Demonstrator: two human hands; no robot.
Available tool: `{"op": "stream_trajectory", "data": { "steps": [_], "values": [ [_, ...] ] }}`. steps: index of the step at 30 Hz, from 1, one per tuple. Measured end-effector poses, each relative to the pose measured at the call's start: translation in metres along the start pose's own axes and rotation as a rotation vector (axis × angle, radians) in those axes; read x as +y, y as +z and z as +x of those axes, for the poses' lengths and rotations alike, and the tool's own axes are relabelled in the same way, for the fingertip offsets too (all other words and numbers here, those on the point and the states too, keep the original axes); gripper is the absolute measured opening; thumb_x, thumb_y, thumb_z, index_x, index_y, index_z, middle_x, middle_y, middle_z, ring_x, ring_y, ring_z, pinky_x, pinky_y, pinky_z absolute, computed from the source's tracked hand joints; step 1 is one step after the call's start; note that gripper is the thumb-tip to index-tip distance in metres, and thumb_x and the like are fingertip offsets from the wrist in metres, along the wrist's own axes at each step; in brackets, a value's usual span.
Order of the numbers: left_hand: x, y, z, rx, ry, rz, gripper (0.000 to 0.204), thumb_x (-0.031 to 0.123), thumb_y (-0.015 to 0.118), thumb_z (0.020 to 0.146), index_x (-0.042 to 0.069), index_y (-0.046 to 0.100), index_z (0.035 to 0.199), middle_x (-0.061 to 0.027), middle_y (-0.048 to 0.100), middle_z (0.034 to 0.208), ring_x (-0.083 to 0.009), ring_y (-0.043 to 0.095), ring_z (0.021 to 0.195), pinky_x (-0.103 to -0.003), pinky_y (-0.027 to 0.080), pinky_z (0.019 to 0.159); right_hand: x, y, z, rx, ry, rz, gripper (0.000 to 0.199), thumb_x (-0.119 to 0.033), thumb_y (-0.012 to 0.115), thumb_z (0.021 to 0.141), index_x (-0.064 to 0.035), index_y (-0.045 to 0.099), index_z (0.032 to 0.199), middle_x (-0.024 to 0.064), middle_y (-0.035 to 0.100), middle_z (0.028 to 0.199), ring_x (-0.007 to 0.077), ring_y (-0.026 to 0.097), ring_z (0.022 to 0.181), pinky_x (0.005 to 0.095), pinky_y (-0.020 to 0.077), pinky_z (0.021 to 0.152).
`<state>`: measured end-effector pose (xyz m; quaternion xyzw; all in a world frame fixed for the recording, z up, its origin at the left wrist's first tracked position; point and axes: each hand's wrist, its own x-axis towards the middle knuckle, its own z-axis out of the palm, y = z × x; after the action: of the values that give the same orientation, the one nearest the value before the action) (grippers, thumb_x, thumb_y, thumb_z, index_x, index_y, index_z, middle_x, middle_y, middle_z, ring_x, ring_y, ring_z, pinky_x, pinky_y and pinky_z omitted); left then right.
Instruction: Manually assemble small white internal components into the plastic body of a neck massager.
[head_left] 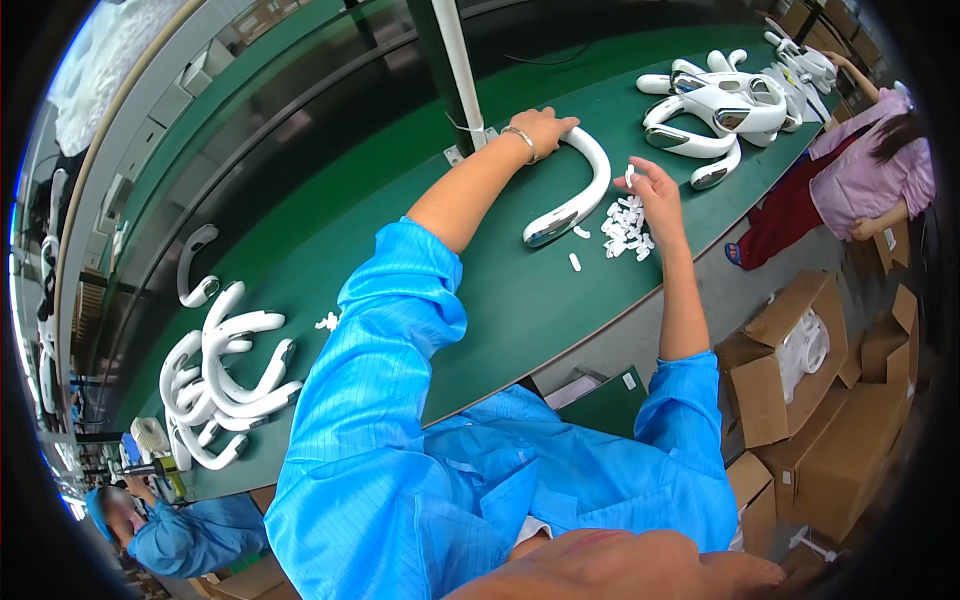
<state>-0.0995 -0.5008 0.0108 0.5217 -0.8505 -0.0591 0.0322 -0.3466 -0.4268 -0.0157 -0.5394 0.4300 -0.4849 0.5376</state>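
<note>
A white U-shaped neck fan with a glossy dark panel at its near end lies on the green bench. My left hand reaches across and grips its far end, fingers bent over it. Just right of the fan, my right hand pinches a small white plastic piece between thumb and fingertips. Beneath that hand is a heap of similar small white pieces. Two stray pieces lie apart from it, one a small white strip nearer me.
Finished-looking neck fans are piled at the right, more fans at the left. A post rises behind my left hand. Cardboard boxes stand beyond the bench's near edge. Co-workers in pink and blue are at either end.
</note>
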Motion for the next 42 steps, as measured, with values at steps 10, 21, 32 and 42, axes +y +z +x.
{"op": "stream_trajectory", "data": {
  "steps": [10, 21, 32, 42],
  "values": [
    [0.01, -0.058, -0.099, 0.197, -0.116, -0.094, 0.027, 0.017, 0.062, 0.081, 0.004, 0.053, 0.104, -0.0177, 0.061, 0.091, -0.0339, 0.061, 0.085, -0.043, 0.048, 0.075, 0.024, -0.013, 0.017, -0.039, -0.124, -0.076, 0.017, -0.005, 0.057, 0.085, 0.0024, 0.064, 0.099, 0.0039, 0.067, 0.091, 0.0076, 0.059, 0.083, 0.0213, 0.0456, 0.074],
    [0.052, -0.012, -0.179, 0.298, -0.43, -1.501, 0.037, 0.007, 0.054, 0.088, 0.0, 0.04, 0.121, -0.0072, 0.055, 0.09, -0.0144, 0.058, 0.076, -0.029, 0.053, 0.065, -0.038, 0.076, -0.048, -0.161, -0.059, 0.216, 0.02, -0.002, 0.059, 0.085, 0.004, 0.06, 0.103, 0.0091, 0.064, 0.085, 0.0134, 0.063, 0.071, 0.024, 0.0539, 0.065],
    [0.116, -0.026, -0.228, 0.392, -0.295, -1.619, 0.041, 0.001, 0.05, 0.085, 0.004, 0.035, 0.123, -0.0092, 0.05, 0.104, -0.0144, 0.054, 0.091, -0.028, 0.049, 0.077, -0.062, 0.137, -0.109, -0.24, -0.134, 0.012, 0.009, -0.001, 0.059, 0.083, 0.0001, 0.061, 0.092, 0.0033, 0.058, 0.078, 0.0097, 0.054, 0.068, 0.023, 0.0457, 0.065],
    [0.127, -0.027, -0.259, 0.569, -0.157, -1.319, 0.039, 0.019, 0.046, 0.091, 0.0, 0.036, 0.123, -0.016, 0.054, 0.101, -0.0212, 0.058, 0.088, -0.033, 0.047, 0.073, -0.097, 0.131, -0.124, -0.313, -0.153, -0.273, 0.043, 0.006, 0.063, 0.075, 0.0035, 0.046, 0.115, 0.006, 0.057, 0.078, 0.0123, 0.057, 0.07, 0.0223, 0.0474, 0.065]
  ]
}}
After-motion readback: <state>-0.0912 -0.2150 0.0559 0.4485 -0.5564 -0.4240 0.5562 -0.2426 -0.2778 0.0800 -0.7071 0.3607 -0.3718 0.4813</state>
